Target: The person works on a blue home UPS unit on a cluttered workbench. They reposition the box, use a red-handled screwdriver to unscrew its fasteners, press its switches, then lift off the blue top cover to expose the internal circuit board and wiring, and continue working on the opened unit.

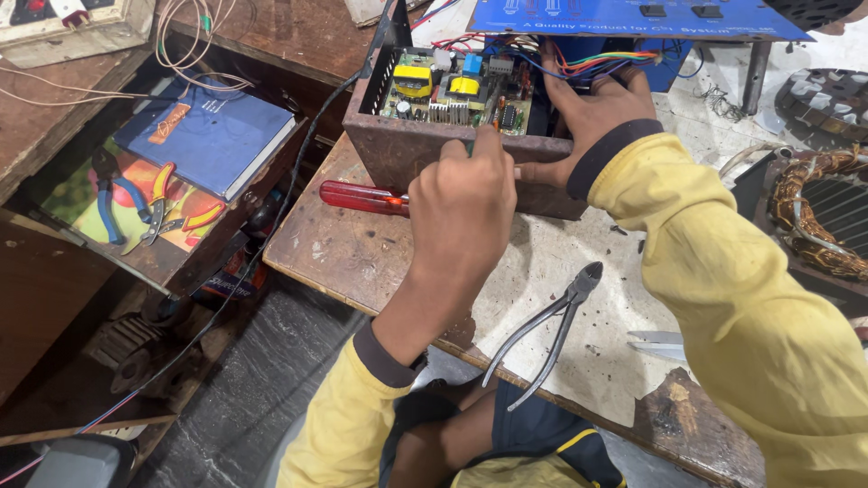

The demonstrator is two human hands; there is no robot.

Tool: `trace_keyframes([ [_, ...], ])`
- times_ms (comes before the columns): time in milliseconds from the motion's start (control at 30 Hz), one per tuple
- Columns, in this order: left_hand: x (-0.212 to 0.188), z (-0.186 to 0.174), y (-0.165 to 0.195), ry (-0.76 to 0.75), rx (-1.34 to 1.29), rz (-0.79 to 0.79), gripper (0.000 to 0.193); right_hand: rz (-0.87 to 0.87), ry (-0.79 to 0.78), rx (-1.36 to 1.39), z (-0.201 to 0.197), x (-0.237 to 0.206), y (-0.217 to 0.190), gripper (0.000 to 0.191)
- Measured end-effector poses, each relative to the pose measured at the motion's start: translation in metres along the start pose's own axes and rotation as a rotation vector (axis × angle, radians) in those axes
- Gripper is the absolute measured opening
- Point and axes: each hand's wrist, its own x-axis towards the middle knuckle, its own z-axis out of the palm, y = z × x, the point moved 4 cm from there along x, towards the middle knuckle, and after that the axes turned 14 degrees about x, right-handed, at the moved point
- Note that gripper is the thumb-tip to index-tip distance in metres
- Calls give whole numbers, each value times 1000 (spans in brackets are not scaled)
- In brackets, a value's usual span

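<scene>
**Both hands on the open metal case**

The rusty metal case (425, 149) sits on the desk (579, 271), its green circuit board (452, 90) exposed. The left hand (466, 194) is curled shut against the case's front wall, gripping a red-handled screwdriver (362, 197). The right hand (588, 113) clasps the case's right corner, fingers inside. Grey pliers (551, 321) lie in front of the case.

Both hands (461, 194) grip metal box (407, 149)
</scene>
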Motion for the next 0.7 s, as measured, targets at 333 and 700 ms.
trace_keyframes([
  [333,-18,10,-3,113,-28,10,15,116,-101,33,-3,1,-4,131],
  [700,-26,-45,-14,-22,112,-43,38,-147,127,27,-3,1,-2,129],
])
